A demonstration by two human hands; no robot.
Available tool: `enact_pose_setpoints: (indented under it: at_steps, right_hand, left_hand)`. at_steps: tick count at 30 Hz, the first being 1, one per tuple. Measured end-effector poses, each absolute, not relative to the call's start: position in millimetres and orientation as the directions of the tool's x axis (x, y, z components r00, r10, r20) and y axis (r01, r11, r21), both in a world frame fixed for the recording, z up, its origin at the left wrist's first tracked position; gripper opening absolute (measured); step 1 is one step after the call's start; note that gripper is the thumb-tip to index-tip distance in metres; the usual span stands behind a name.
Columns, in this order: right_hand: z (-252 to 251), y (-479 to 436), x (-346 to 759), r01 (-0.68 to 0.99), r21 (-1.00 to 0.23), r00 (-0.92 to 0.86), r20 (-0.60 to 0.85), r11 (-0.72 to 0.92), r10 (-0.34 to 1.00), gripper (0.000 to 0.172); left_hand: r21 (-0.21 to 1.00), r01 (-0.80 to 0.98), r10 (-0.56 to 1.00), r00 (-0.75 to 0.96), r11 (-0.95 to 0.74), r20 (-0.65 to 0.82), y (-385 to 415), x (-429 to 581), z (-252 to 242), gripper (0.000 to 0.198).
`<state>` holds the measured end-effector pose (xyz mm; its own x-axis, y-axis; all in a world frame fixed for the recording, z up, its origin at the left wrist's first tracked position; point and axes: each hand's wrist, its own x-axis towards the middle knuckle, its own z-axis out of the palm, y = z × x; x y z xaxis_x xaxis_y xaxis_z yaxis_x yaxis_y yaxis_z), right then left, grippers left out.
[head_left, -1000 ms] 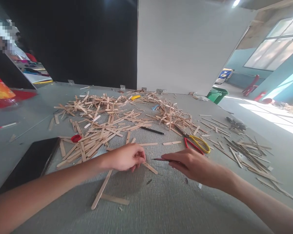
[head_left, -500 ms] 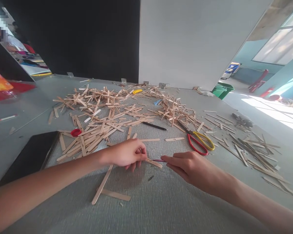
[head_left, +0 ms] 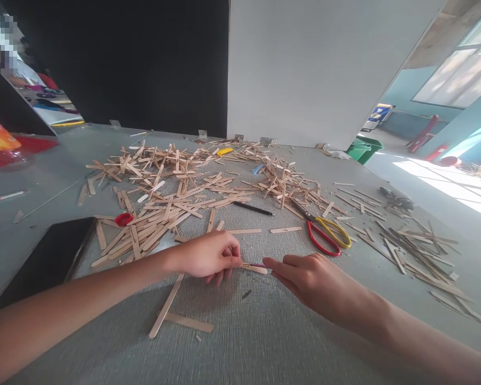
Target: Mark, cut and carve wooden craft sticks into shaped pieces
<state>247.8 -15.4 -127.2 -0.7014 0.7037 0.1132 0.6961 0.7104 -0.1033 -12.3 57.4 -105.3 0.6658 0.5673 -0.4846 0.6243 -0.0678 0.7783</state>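
My left hand (head_left: 214,254) is closed in a pinch on a wooden craft stick (head_left: 258,270), which points right, just above the grey table. From the right, my right hand (head_left: 308,275) grips a thin purple tool (head_left: 258,265) whose tip lies along that stick; its exact kind is mostly hidden by the fingers. Below my left wrist, one long craft stick (head_left: 165,313) crosses the end of another (head_left: 190,323). A small dark sliver (head_left: 246,294) lies beneath the held stick.
Heaps of craft sticks (head_left: 156,224) spread across the table. Scissors (head_left: 324,232) with red and yellow handles lie beyond my right hand, a black pen (head_left: 252,208) further left. A dark flat slab (head_left: 48,256) and red ring (head_left: 124,219) are at left. Panels (head_left: 304,75) stand behind.
The held craft stick's free end has swung slightly upward, nearer level. My right hand and the purple tool have shifted only a little, staying against the stick.
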Motion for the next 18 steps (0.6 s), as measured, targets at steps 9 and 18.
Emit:
enact_pose_setpoints:
  at_steps: [9, 18]
  right_hand:
    - [-116.1, -19.3, 245.4, 0.660, 0.131, -0.749, 0.042, 0.740, 0.661, 0.036]
    - [-129.7, -31.2, 236.7, 0.661, 0.446, -0.708, 0.104, 0.603, 0.699, 0.022]
  left_hand:
    - [0.801, 0.599, 0.525, 0.687, -0.018, -0.502, 63.2, -12.7, -108.0, 0.040]
    - [0.802, 0.596, 0.612, 0.651, -0.044, -0.450, 44.6, -2.9, -113.1, 0.028]
